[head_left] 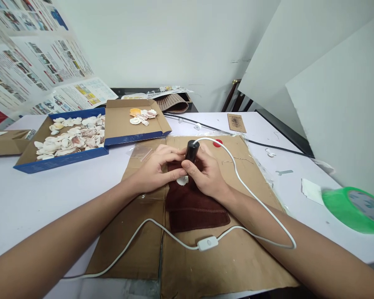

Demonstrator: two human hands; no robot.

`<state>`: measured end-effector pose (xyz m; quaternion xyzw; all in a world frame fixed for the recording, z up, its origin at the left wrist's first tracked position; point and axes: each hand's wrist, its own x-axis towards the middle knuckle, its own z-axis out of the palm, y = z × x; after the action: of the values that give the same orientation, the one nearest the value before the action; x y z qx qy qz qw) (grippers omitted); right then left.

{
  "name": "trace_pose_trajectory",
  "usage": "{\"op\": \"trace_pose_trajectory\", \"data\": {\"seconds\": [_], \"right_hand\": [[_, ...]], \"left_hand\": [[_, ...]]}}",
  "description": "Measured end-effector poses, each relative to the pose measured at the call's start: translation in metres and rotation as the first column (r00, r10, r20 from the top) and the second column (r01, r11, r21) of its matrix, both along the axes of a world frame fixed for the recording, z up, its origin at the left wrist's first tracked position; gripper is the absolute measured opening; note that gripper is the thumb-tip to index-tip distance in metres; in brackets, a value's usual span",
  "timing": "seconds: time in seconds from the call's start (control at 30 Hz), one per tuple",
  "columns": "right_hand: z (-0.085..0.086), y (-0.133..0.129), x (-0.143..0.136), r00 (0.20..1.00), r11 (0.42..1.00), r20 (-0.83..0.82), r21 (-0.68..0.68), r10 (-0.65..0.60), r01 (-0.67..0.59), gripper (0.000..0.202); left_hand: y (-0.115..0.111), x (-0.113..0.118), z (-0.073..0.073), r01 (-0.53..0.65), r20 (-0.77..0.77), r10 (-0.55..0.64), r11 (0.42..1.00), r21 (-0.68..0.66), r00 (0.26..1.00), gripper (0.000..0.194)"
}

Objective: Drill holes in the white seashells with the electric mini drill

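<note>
A white table [121, 166] stands against a pale wall [168, 45], with printed sheets [43, 68] rising at the left and large white panels [333, 70] at the right. 2 brown cardboard pieces [243, 257] cover its middle, side by side. A blue box [62, 161] of seashells sits on the left, more shells [139, 119] lie on its flap, and a roll of green tape [339, 203] rests at the far right. At the centre, over a dark red cloth [196, 211], is a black cylindrical tool [191, 153]. Its long axis is close to upright, leaning a little; the end with the white cable [239, 176] faces up, and the other heads down toward the cloth, its tip unclear from here. The right hand [209, 172] has its fingers clamped on the tool. The left hand [157, 166] lies on the cloth, thumb and forefinger apart, the thumb at a white shell [182, 181].
</note>
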<state>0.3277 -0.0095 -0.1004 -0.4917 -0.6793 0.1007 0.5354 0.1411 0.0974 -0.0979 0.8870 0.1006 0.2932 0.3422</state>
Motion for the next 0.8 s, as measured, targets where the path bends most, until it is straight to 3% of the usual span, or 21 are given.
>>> {"op": "trace_pose_trajectory", "data": {"seconds": [0.27,0.57,0.8], "right_hand": [[-0.001,0.0,0.001,1.0,1.0,0.007,0.001,0.021,-0.021,0.04],[-0.013,0.004,-0.001,0.989,0.997,-0.143,0.082,0.024,-0.012,0.041],[-0.004,0.0,-0.001,1.0,0.999,-0.006,0.047,-0.027,0.028,0.044]], "left_hand": [[-0.004,0.003,0.001,0.011,0.053,-0.014,0.998,0.056,0.998,0.028],[-0.004,0.003,0.004,-0.014,0.025,0.013,0.998,0.069,1.0,0.022],[-0.005,0.004,0.003,0.006,0.018,-0.008,0.996,0.089,1.0,0.021]]}}
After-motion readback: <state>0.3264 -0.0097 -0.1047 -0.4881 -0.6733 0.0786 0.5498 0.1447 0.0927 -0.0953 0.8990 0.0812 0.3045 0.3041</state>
